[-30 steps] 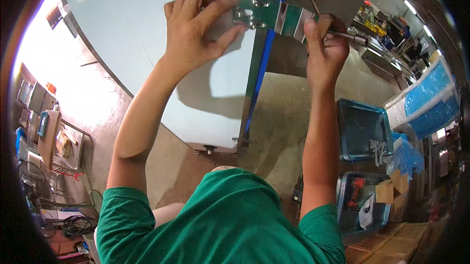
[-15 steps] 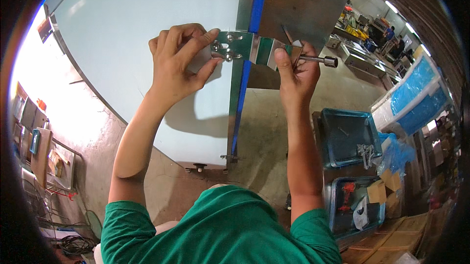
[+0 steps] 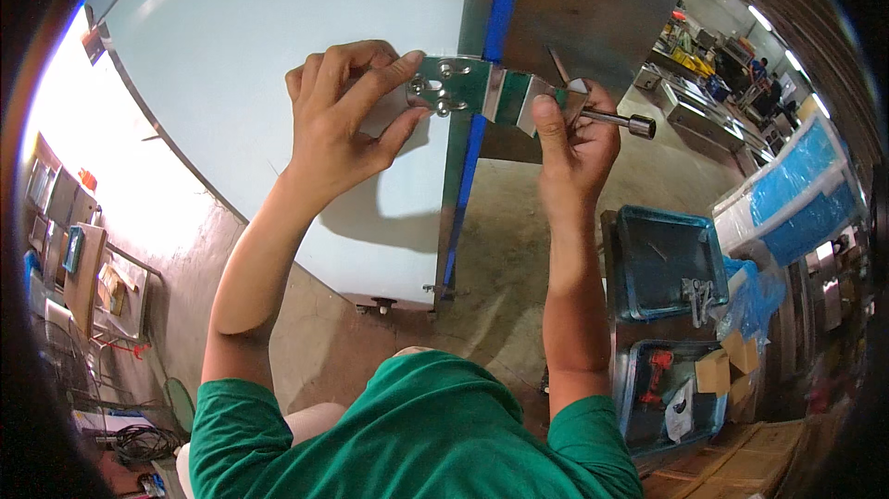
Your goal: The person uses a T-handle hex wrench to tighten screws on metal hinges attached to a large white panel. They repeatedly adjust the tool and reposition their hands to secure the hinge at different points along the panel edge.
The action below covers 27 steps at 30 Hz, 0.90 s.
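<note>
A shiny bent metal bracket (image 3: 469, 90), mirroring green, lies across the edge of a large pale panel (image 3: 278, 8) and its blue strip (image 3: 504, 8). Several round-headed bolts show in the slots at its left end. My left hand (image 3: 338, 119) is closed there, thumb and forefinger pinching the bracket's end beside the bolts. At the other end, my right hand (image 3: 576, 147) grips the bent part, thumb in front and fingers curled behind. From the same hand a metal socket tool (image 3: 641, 126) juts out to the right; its rear part is hidden.
A dark metal sheet (image 3: 593, 8) stands behind my right hand. To the lower right are a tray (image 3: 625, 268) with metal parts and another tray (image 3: 630, 379) holding a red power tool (image 3: 657, 376). Plastic-wrapped blue panels (image 3: 787, 193) stand farther right. People work in the far background.
The view has shifted slightly, so the bracket, panel and right hand appear a little farther right. Both hands keep their grip on the bracket.
</note>
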Each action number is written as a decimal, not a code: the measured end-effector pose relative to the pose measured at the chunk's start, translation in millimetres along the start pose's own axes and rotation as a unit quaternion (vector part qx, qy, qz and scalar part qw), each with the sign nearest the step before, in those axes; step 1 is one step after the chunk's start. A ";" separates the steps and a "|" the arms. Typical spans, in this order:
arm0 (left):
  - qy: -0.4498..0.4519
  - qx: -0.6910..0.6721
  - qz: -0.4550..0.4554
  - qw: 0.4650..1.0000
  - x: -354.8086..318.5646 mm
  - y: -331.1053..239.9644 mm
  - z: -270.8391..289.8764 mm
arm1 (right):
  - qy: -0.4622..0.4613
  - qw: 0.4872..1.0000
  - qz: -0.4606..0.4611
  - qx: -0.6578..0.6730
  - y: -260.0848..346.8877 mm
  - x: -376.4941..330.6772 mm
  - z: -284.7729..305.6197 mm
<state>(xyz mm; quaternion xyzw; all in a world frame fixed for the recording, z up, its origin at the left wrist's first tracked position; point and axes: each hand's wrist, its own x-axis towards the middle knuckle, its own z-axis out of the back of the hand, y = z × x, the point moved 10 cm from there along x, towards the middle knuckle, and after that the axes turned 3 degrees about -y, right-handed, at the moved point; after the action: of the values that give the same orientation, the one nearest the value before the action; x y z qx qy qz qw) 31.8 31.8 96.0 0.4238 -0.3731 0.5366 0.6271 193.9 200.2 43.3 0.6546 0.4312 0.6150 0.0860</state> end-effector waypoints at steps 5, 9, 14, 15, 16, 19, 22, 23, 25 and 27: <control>-0.014 -0.002 -0.012 1.000 -0.8 0.3 2.2 | -0.002 0.999 -0.009 0.037 -1.2 0.7 -2.0; -0.001 -0.033 -0.025 0.999 11.9 -7.2 9.3 | -0.009 0.999 -0.010 0.044 -1.8 -0.8 -2.0; 0.045 -0.024 -0.200 0.979 60.5 -59.3 9.2 | 0.006 1.000 0.017 0.024 -0.6 1.1 -1.6; 0.069 -0.031 -0.258 0.963 69.4 -73.8 3.6 | 0.011 0.999 0.023 0.030 0.1 1.3 -2.5; 0.171 0.011 -0.283 0.944 76.3 -76.7 -21.6 | 0.009 1.000 0.011 0.023 -1.7 1.5 -1.7; 0.363 0.066 -0.335 0.867 88.0 -85.8 -68.3 | -0.021 0.996 0.035 -0.074 4.3 1.5 3.3; 0.332 0.005 -0.388 0.860 101.1 -103.3 -70.2 | -0.041 0.995 0.007 -0.096 0.1 -0.6 8.9; 0.354 0.008 -0.386 0.852 101.6 -102.0 -76.6 | -0.042 0.994 0.009 -0.103 1.5 -1.2 11.5; 0.387 0.008 -0.379 0.840 101.1 -100.0 -82.4 | -0.076 0.980 0.002 -0.183 2.2 -1.8 21.3; 0.389 -0.015 -0.386 0.836 100.1 -103.1 -77.4 | -0.086 0.962 -0.001 -0.258 8.5 -6.9 27.5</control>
<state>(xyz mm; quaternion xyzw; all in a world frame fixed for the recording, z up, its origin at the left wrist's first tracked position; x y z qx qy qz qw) 149.4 133.0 146.8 0.2798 0.0878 0.3656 0.8833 222.9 201.9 37.4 0.6602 0.2494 0.6467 0.2892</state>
